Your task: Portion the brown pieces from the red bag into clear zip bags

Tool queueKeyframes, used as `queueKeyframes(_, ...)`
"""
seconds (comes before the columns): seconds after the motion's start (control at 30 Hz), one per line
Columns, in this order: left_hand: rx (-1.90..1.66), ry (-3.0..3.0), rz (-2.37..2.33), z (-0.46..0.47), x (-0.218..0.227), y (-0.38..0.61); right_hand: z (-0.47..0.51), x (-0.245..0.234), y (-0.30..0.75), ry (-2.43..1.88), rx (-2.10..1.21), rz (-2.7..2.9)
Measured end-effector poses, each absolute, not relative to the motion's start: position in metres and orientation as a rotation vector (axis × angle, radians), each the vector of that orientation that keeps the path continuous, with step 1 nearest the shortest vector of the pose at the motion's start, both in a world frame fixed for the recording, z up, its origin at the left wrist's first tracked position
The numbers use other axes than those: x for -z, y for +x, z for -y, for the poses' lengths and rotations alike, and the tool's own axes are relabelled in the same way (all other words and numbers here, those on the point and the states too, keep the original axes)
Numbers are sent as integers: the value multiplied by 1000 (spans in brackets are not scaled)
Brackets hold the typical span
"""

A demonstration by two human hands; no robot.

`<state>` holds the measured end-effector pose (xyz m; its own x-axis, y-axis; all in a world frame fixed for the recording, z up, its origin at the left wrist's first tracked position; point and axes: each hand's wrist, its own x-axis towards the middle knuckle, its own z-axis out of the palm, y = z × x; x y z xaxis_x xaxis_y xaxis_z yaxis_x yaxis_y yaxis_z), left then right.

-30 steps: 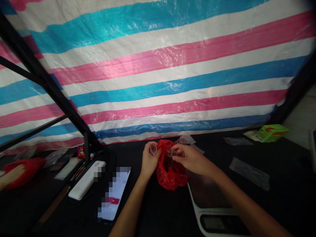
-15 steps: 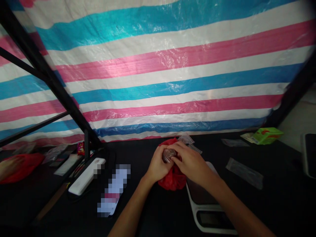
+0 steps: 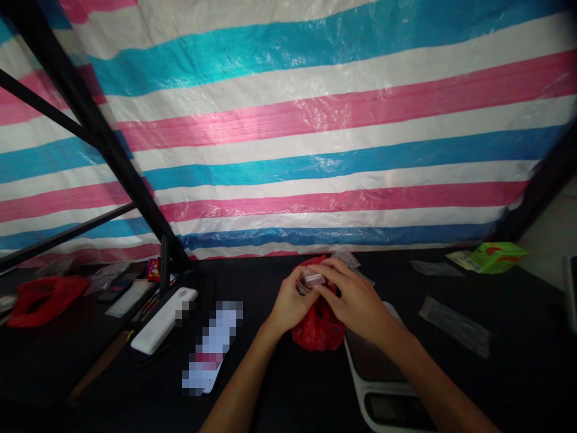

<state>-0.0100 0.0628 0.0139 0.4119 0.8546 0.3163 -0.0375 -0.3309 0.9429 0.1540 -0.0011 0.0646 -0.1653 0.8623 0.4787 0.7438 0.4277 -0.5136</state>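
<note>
- A small clear pouch [image 3: 311, 278] is pinched between the fingers of the left hand [image 3: 287, 304] and those of the right hand [image 3: 357, 300]. Both sets of fingers are curled closed on it from either side.
- The pouch is held at the fingertips, just above a red bag [image 3: 318, 331], which is seen directly below the fingers and close under both hands.
- A white scale [image 3: 374, 379] is seen beneath the right wrist, on the black bench [image 3: 518, 373].
- A blurred phone [image 3: 211, 352] and a white bar-shaped device [image 3: 164, 320] are laid well left of the fingers.
- A flat clear sleeve [image 3: 455, 325] and a green box [image 3: 496, 257] are seen well to the right of them.
</note>
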Motion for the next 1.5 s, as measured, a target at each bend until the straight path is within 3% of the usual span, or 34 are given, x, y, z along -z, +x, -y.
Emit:
queueKeyframes(0.33, -1159, 1723, -1130, -81, -6, -27, -12, -30, 186, -1667, -131, 1967)
queueKeyframes(0.5, -1091, 1704, -1147, -80, 0, -28, -17, -15, 179, -1725, -335, 2054)
queueKeyframes(0.8, -1226, 1681, -1138, -82, -6, -30, -18, -39, 168, -1407, -172, 1874)
queueKeyframes(1.0, -1483, 1627, -1192, -85, -12, -32, -20, -37, 174, -1490, -114, 1885)
queueKeyframes(1.33, -1224, 1813, -1440, -86, -8, -34, -18, -21, 161, -1741, 224, 1980)
queueKeyframes(1.5, -1112, 1790, -1544, -91, 5, -34, -23, -21, 152, -1796, -30, 2099)
